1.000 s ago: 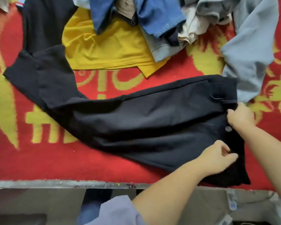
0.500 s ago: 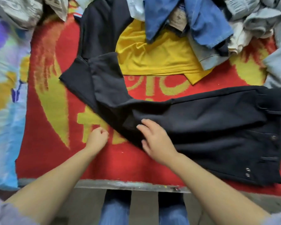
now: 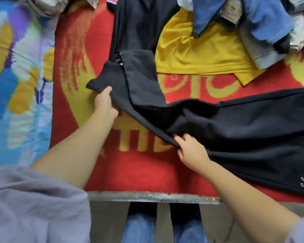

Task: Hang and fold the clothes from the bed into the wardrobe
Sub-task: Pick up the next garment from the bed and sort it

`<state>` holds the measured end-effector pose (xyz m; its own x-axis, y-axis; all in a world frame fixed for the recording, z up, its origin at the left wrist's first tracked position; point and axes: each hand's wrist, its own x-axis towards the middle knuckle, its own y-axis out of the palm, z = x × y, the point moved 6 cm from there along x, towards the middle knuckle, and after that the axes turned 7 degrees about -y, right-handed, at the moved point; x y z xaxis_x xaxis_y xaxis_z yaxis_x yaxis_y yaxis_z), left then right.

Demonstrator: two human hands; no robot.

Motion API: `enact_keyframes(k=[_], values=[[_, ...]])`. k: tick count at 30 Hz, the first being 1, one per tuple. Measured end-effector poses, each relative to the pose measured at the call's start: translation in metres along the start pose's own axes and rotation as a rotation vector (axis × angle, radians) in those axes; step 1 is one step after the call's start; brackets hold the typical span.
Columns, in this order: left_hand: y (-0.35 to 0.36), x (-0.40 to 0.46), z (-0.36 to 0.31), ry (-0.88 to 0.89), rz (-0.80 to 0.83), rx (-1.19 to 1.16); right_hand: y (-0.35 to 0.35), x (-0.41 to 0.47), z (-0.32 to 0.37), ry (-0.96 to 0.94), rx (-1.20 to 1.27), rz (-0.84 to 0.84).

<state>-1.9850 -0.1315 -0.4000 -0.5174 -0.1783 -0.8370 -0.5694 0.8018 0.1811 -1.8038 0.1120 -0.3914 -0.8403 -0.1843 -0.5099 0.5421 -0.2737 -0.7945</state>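
Left hand (image 3: 104,100) and right hand (image 3: 191,151) grip fabric, forearms extended

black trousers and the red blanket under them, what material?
Black trousers: looks like matte woven cotton or a blend; soft creases, no sheen, metal eyelets near the waist. Red blanket: fuzzy pile, likely synthetic fleece or plush; its yellow pattern has blurred edges.

trousers (image 3: 244,130): plain black, two small silver eyelets at 4 o'clock
blanket (image 3: 144,167): red with yellow motifs and lettering
sheet (image 3: 19,81), 9 o'clock: blue, purple, yellow, white blotches
shirt (image 3: 197,53), 1 o'clock: mustard yellow
denim garment (image 3: 263,16), 1 o'clock: blue
sleeve (image 3: 32,207), 7 o'clock: pale lilac
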Motion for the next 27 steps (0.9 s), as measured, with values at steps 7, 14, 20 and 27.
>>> enact_keyframes(k=[7,14,20,27], values=[[-0.171,-0.073,0.006,0.146,-0.314,0.033,0.022,-0.057,0.027,-0.324,-0.109,0.232],[-0.271,-0.097,0.021,0.040,-0.967,0.700,0.003,-0.024,0.036,-0.274,0.038,0.265],[-0.053,-0.064,0.027,0.816,0.098,1.753,-0.070,0.059,0.012,-0.038,0.105,-0.092],[0.019,-0.032,0.046,0.827,0.477,2.328,-0.059,0.088,0.020,-0.049,-0.083,0.189]])
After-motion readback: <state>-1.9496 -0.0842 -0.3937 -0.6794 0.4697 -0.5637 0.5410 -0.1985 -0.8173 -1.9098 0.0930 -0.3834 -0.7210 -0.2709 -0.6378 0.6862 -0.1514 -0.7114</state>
